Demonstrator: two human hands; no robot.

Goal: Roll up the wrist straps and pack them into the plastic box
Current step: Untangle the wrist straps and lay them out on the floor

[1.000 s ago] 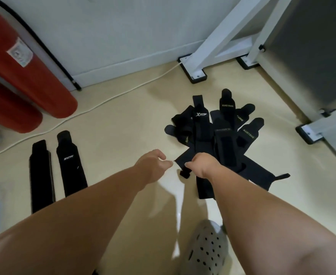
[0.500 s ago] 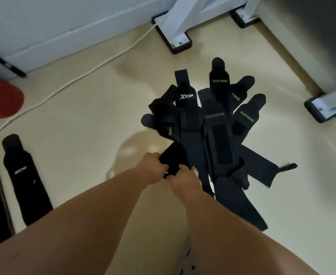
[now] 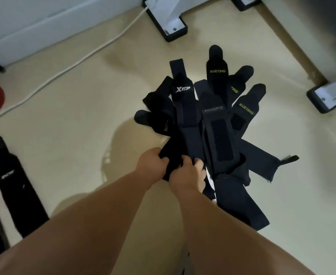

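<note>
Wrist straps [image 3: 212, 120], black and roughly ten in a heap too overlapped to count exactly, lie on a beige floor [image 3: 83, 126], with two white frame feet [image 3: 169, 22] at its back and right. The left hand [image 3: 150, 165] and right hand [image 3: 189, 176], side by side, curl their fingers round one strap [image 3: 171, 151] at the heap's near-left edge. Open floor spreads left to two more straps [image 3: 14, 185] lying flat by the frame's edge.

A single wide-angle camera is riding on the person's head, facing forward and steeply down at the floor [image 3: 73, 120]. It is looking from close above the left hand [image 3: 151, 165] and right hand [image 3: 189, 176], with the wrist straps [image 3: 216, 126] filling mid-frame and the wall [image 3: 34, 22] edging the top.
</note>
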